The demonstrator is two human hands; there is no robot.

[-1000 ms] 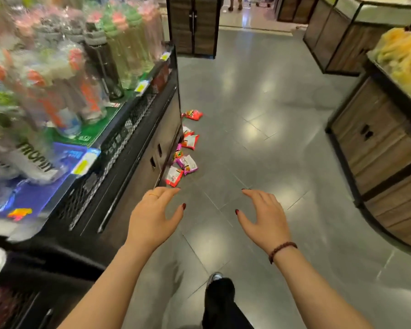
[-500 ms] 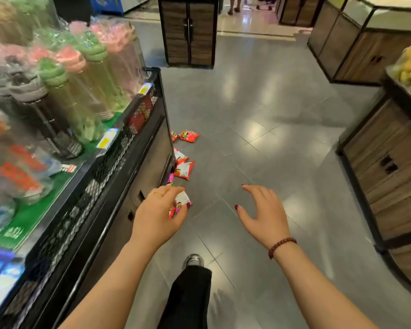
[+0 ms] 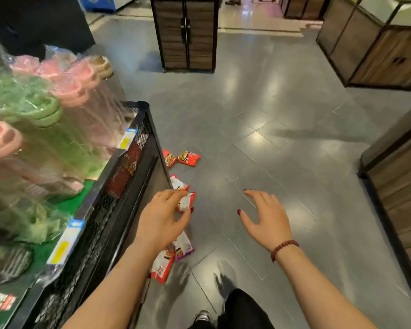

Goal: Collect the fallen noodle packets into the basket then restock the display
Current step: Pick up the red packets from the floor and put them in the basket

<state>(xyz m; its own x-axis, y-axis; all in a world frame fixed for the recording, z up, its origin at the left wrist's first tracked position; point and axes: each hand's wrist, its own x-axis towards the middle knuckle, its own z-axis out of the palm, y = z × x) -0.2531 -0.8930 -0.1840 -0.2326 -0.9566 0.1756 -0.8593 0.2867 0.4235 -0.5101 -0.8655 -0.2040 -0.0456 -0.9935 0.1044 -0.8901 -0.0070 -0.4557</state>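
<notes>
Several red and white noodle packets lie on the grey floor beside the black display stand. Two red packets lie farthest away, a white-and-red one sits nearer, another lies just past my left fingertips, and a red-white packet and a purple-edged one show below my left wrist. My left hand hovers above the packets with fingers loosely bent, holding nothing. My right hand is spread open over bare floor to the right. No basket is in view.
The black mesh-fronted stand on the left carries wrapped green and pink bottles and price tags. A wooden cabinet stands ahead, wooden counters at the back right, another wooden stand on the right. My shoe is below.
I have walked forward along the stand, so the packets are now under and just ahead of my hands. Both hands stay outstretched and hold nothing.
</notes>
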